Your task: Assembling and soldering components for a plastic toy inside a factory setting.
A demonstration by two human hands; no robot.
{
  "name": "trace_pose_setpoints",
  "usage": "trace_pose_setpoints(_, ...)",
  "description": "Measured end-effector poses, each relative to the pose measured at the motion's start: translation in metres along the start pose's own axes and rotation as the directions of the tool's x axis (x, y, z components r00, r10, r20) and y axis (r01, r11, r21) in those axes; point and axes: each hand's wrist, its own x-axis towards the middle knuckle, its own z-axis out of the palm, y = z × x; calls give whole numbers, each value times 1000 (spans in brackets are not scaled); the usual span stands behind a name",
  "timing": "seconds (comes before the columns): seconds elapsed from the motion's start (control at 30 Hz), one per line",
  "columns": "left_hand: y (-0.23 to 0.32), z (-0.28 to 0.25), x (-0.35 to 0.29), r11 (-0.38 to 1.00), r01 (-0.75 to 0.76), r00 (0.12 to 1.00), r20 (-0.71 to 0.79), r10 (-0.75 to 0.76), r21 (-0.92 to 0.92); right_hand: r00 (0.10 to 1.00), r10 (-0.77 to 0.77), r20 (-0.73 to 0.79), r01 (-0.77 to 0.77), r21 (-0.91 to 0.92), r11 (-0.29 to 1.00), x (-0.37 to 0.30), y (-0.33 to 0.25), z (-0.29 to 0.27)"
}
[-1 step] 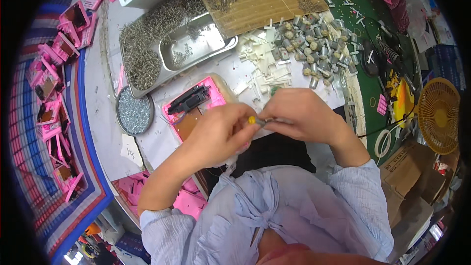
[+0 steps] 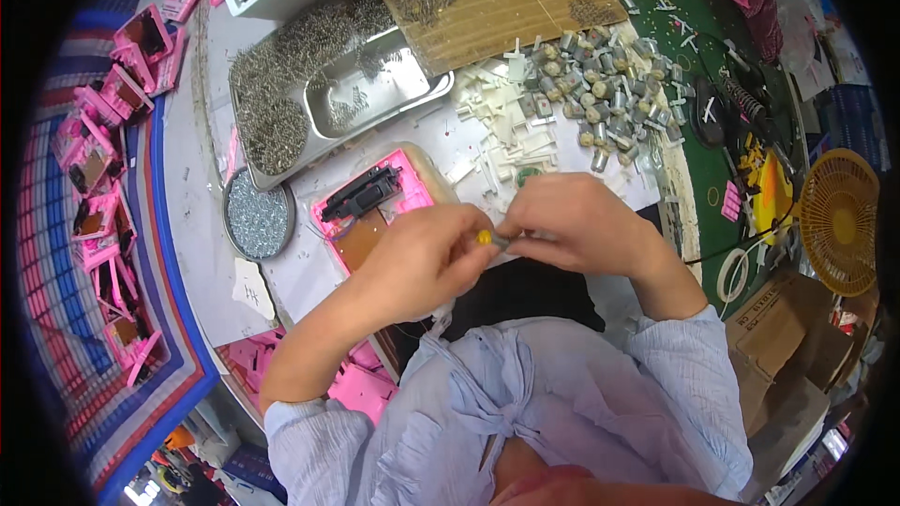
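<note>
My left hand (image 2: pixel 427 253) pinches a small grey part with a yellow end (image 2: pixel 485 237) between thumb and fingers. Close against it, my right hand (image 2: pixel 569 223) is closed at the part's other side, its thumb and forefinger meeting the grey portion. Most of the part is hidden by my fingers. Just beyond my left hand lies a pink plastic housing (image 2: pixel 412 189) with a black component (image 2: pixel 361 193) and wires in it. Small cylindrical metal motors (image 2: pixel 600 98) and white plastic pieces (image 2: pixel 516 122) are heaped beyond my right hand.
A metal tray (image 2: pixel 281 169) full of small springs holds a smaller steel tray (image 2: pixel 412 84). Cardboard (image 2: pixel 534 0) with more springs lies beside it. A round dish of screws (image 2: pixel 258 215) stands at left, pink housings (image 2: pixel 98 187) on striped cloth farther left. A yellow-brown basket (image 2: pixel 839 220) is at right.
Both hands have shifted very slightly around the small part, and my fingers cover more of its grey portion. Everything on the table looks the same.
</note>
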Motion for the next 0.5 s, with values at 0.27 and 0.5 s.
trace_pose_setpoints(0.27,9,-58,78,984,-158,909,377,178,-85,942,302,150,-331,573,749,-25,-4,-24)
trace_pose_setpoints(0.5,-46,-108,192,659,43,845,-380,377,751,955,277,-104,-154,626,764,-33,16,-9)
